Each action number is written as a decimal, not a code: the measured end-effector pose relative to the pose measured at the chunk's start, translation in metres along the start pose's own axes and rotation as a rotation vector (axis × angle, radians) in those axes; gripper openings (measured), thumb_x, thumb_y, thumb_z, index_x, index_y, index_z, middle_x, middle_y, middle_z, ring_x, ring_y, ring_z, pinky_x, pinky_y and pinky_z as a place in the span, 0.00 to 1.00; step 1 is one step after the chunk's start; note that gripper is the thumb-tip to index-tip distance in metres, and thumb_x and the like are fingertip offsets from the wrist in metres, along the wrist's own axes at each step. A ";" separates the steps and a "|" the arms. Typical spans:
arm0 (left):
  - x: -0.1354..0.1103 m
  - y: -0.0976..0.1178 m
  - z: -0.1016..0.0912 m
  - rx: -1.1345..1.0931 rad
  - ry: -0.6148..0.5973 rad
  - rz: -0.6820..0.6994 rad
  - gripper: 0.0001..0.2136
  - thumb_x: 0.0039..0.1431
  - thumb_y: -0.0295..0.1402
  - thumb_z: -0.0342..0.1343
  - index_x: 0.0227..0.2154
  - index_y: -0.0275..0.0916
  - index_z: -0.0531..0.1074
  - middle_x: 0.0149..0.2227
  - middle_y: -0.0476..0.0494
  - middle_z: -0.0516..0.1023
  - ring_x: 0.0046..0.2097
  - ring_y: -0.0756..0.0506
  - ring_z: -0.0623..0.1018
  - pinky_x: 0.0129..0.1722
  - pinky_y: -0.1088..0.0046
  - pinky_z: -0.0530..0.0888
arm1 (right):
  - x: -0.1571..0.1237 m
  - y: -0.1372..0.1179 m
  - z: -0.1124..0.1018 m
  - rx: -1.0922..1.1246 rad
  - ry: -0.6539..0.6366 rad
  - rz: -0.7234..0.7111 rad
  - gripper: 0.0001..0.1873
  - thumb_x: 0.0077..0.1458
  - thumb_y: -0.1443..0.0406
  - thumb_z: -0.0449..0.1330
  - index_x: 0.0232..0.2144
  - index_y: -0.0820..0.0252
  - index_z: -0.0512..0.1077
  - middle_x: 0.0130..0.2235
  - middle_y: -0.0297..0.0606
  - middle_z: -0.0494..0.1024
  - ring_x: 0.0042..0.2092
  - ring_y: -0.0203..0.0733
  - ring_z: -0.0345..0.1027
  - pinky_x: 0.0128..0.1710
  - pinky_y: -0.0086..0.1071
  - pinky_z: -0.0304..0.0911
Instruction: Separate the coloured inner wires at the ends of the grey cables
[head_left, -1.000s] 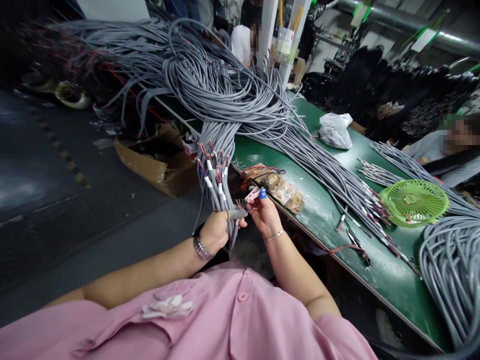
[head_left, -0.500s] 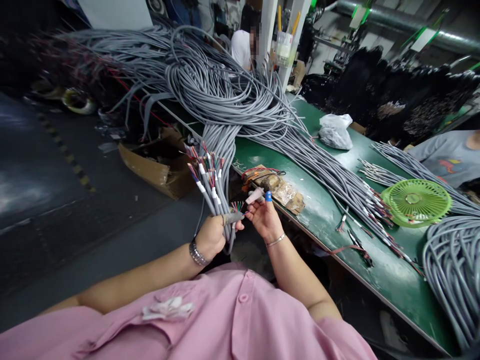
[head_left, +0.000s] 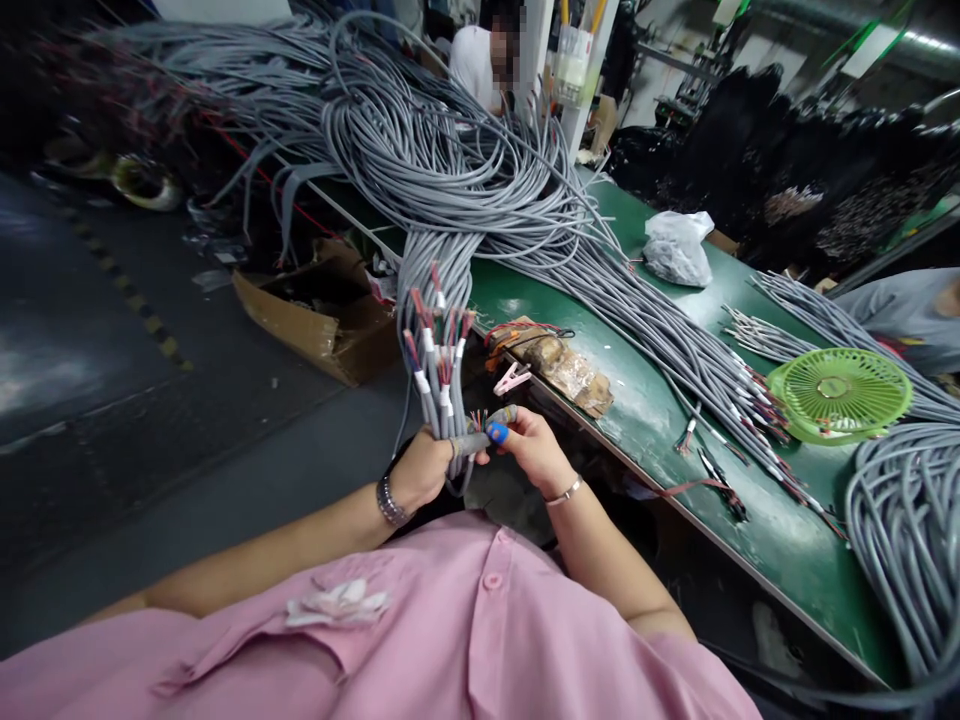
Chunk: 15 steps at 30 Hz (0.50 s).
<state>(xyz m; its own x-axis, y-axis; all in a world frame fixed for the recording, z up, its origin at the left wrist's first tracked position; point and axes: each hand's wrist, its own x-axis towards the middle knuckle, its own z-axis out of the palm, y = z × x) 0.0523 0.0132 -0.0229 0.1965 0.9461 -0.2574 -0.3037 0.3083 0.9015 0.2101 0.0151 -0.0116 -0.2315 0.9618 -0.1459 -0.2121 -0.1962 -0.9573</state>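
Note:
My left hand (head_left: pixel 426 468) is closed around a bundle of grey cables (head_left: pixel 448 395), whose ends stand up with white bands and stripped red, blue and other coloured wires. Its taped thumb lies across the bundle, by one cable's short fanned-out wires (head_left: pixel 478 418). Against these wires my right hand (head_left: pixel 534 455) pinches with a blue-covered thumb and a grey-wrapped index finger; the exact contact is partly hidden by the fingers. Just above that hand, a pale pink clip (head_left: pixel 512 379) is at the table edge, beside a tape-covered block (head_left: pixel 566 370).
Long grey cables (head_left: pixel 480 215) are heaped across the green table (head_left: pixel 630 440). On it stand a green fan (head_left: pixel 840 395) and a plastic bag (head_left: pixel 679 248); a coil (head_left: pixel 907 540) lies at right. A cardboard box (head_left: pixel 315 320) sits on the floor. Two other people are partly visible.
My right hand has moved down and left from beside the pink clip, and its fingers have closed at the fanned wires. My left hand keeps its hold on the cables. The view has shifted slightly.

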 end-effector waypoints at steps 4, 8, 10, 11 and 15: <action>-0.001 -0.003 -0.004 0.040 -0.047 0.027 0.06 0.42 0.29 0.67 0.24 0.34 0.77 0.21 0.44 0.77 0.23 0.48 0.74 0.25 0.74 0.70 | 0.001 0.001 0.000 -0.049 -0.013 0.008 0.14 0.45 0.57 0.68 0.28 0.60 0.72 0.24 0.31 0.75 0.25 0.34 0.68 0.25 0.27 0.58; 0.002 -0.005 -0.004 -0.064 0.037 0.017 0.05 0.41 0.29 0.67 0.24 0.34 0.78 0.21 0.44 0.78 0.23 0.47 0.75 0.25 0.73 0.71 | 0.001 0.003 -0.001 -0.051 0.032 -0.012 0.14 0.46 0.57 0.67 0.28 0.61 0.72 0.23 0.31 0.74 0.25 0.33 0.66 0.25 0.26 0.57; 0.004 -0.006 -0.002 -0.105 0.071 0.019 0.05 0.41 0.28 0.66 0.23 0.34 0.78 0.21 0.44 0.78 0.23 0.47 0.76 0.27 0.72 0.73 | 0.002 0.005 0.000 -0.048 0.065 -0.020 0.13 0.46 0.57 0.67 0.28 0.61 0.72 0.24 0.31 0.74 0.26 0.33 0.66 0.24 0.26 0.58; 0.005 -0.005 -0.002 -0.118 0.084 0.025 0.04 0.40 0.27 0.66 0.23 0.33 0.78 0.21 0.44 0.78 0.24 0.47 0.76 0.28 0.71 0.73 | 0.002 0.005 0.000 -0.046 0.086 -0.021 0.13 0.45 0.57 0.67 0.28 0.61 0.72 0.24 0.31 0.74 0.26 0.33 0.66 0.24 0.26 0.58; 0.005 0.001 0.002 -0.149 0.101 0.047 0.01 0.38 0.25 0.63 0.18 0.33 0.77 0.20 0.43 0.78 0.25 0.46 0.77 0.30 0.71 0.74 | 0.002 0.006 0.001 -0.020 0.138 -0.012 0.14 0.44 0.57 0.68 0.27 0.60 0.72 0.26 0.31 0.74 0.26 0.32 0.65 0.25 0.26 0.60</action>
<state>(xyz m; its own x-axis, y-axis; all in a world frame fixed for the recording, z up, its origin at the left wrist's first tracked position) 0.0547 0.0179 -0.0231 0.0868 0.9626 -0.2565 -0.4466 0.2678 0.8537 0.2078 0.0154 -0.0177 -0.0958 0.9815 -0.1657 -0.1950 -0.1817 -0.9638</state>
